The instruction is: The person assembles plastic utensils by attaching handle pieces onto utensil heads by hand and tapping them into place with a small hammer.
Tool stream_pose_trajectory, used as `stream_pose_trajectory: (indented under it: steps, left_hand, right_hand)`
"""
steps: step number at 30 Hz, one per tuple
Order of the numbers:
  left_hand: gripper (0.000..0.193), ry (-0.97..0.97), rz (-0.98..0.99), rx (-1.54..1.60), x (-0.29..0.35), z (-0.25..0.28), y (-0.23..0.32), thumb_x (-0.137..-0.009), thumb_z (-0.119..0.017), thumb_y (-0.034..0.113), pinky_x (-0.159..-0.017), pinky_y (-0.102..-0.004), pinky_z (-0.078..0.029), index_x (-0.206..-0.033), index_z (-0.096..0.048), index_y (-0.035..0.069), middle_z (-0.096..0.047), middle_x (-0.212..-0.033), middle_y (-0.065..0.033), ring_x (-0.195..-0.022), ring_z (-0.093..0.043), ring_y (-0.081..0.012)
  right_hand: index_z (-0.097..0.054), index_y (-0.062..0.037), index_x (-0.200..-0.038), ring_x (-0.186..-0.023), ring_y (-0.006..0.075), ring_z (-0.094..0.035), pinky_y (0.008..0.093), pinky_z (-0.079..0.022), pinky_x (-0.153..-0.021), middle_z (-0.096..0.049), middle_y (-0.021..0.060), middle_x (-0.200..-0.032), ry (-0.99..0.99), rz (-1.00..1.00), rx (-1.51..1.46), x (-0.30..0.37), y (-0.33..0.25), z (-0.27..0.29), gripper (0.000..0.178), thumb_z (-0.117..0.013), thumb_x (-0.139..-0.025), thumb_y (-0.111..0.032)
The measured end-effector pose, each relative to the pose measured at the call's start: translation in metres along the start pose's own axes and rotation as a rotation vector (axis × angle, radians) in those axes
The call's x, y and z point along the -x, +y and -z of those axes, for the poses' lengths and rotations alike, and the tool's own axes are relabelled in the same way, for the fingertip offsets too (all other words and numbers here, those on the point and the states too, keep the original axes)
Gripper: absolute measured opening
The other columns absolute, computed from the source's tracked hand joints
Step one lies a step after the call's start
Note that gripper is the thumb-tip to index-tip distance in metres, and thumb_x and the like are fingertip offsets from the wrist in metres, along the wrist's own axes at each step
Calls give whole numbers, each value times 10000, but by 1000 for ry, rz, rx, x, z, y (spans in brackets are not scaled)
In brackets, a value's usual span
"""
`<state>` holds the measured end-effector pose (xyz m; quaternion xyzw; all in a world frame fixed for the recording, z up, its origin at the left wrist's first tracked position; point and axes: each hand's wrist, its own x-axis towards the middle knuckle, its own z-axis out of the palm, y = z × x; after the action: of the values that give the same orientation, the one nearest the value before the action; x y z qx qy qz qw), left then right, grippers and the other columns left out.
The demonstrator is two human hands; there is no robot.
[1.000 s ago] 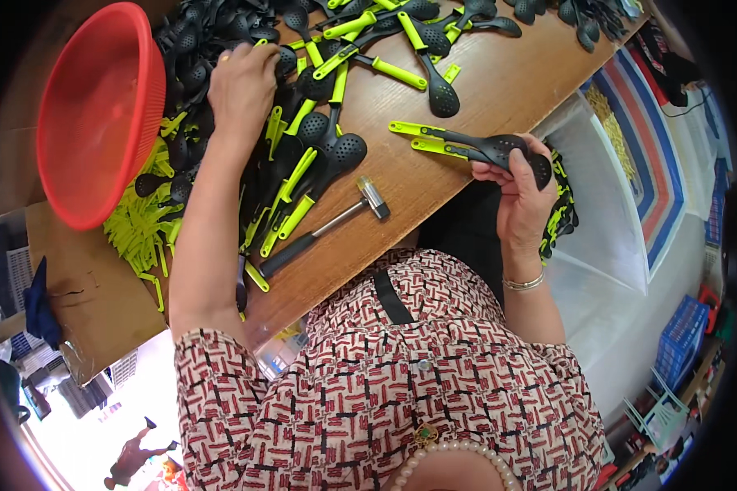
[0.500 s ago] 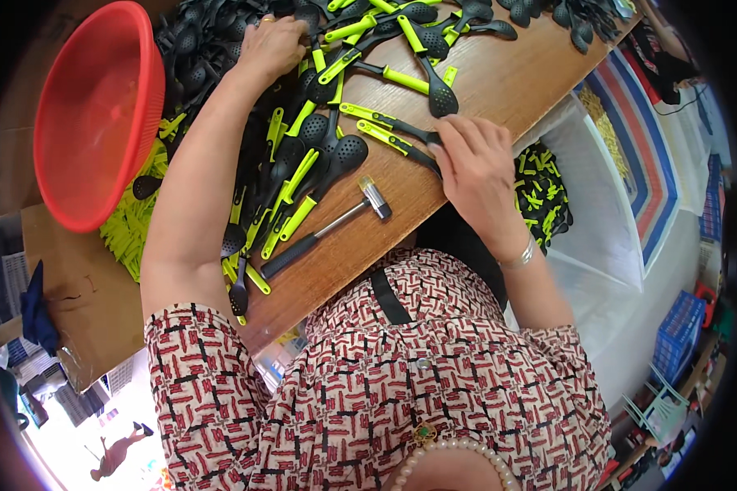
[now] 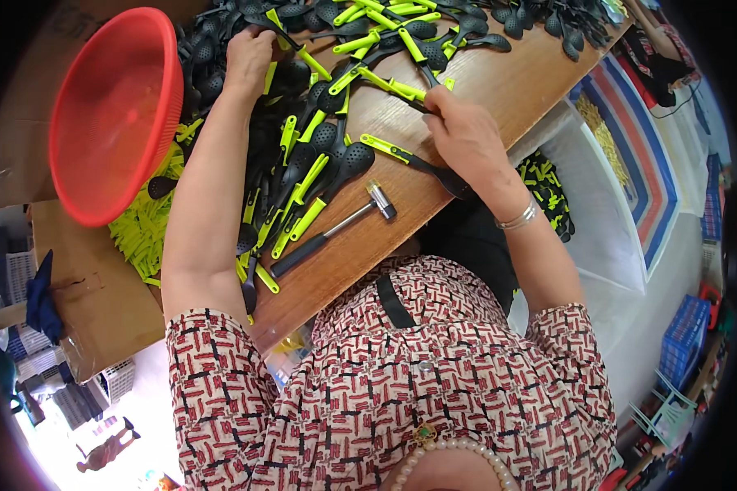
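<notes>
At the far left of the table my left hand (image 3: 250,64) is closed at the pile of black kitchen utensils, its fingertips on a black utensil with a bright green handle. My right hand (image 3: 469,141) is closed around the head end of a green-handled black utensil (image 3: 403,88); its handle points left and its head is hidden. Just below that hand lies another green-handled black spoon (image 3: 418,161), its bowl at the table edge. Between my arms lie several black slotted spoons (image 3: 354,159) with green handles, beside a small hammer (image 3: 327,235).
A red plastic basin (image 3: 110,119) stands tilted at the left, over a heap of loose green handles (image 3: 143,241). Plain black spoon heads (image 3: 561,24) lie at the far right of the wooden table (image 3: 508,82). Beyond the right edge hangs a white sack (image 3: 594,180) with finished-looking green and black pieces.
My right hand has moved away from me with a utensil, leaving one spoon at the table edge. My left hand has shifted slightly left, and a green-handled utensil now shows beside it.
</notes>
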<state>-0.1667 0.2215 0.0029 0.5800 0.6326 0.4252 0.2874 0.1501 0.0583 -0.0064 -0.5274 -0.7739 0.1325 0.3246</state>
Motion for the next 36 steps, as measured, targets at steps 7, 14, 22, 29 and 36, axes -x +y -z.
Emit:
stream_pose_trajectory:
  steps: [7, 14, 22, 29, 36]
  left_hand:
    - [247, 288, -484, -988, 29, 20, 25, -932, -488, 176, -795, -525, -537, -1034, -681, 60, -693, -1012, -192, -945, -666, -433]
    - [282, 228, -189, 2, 66, 54, 34, -1009, -546, 193, -673, -299, -488, -1154, -696, 3, -682, -844, -41, -730, -627, -162]
    - [212, -262, -39, 246, 220, 5, 71, -940, -676, 93, -666, -194, -384, -1135, -743, 41, -589, -922, 47, -752, -475, -43]
    - [214, -185, 88, 362, 232, 15, 50, -931, -680, 80, -677, -197, -390, -1131, -739, 32, -564, -912, 46, -762, -476, -45]
    - [163, -241, 29, 374, 235, 20, 51, -936, -678, 64, -710, -192, -386, -1084, -730, 20, -563, -933, 40, -776, -473, -42]
  right_hand:
    - [-561, 22, -1255, -585, 154, -616, 290, -504, -588, -646, 77, -730, -203, -329, -801, 23, -5, 6, 329, -562, -936, -57]
    - [-482, 64, -1386, -686, 138, -665, 229, -527, -638, -653, 72, -880, -420, -548, -1415, 45, -30, 8, 404, -521, -1031, -125]
    - [-447, 69, -1424, -720, 201, -711, 281, -583, -688, -670, 121, -886, -540, -599, -1566, 60, -36, 4, 443, -524, -1015, -80]
    - [-497, 51, -1398, -708, 178, -702, 271, -579, -687, -671, 97, -866, -539, -582, -1478, 61, -41, 2, 415, -523, -1001, -64]
    - [-506, 41, -1394, -703, 156, -696, 267, -577, -672, -670, 77, -853, -571, -559, -1435, 62, -45, 3, 417, -531, -994, -72]
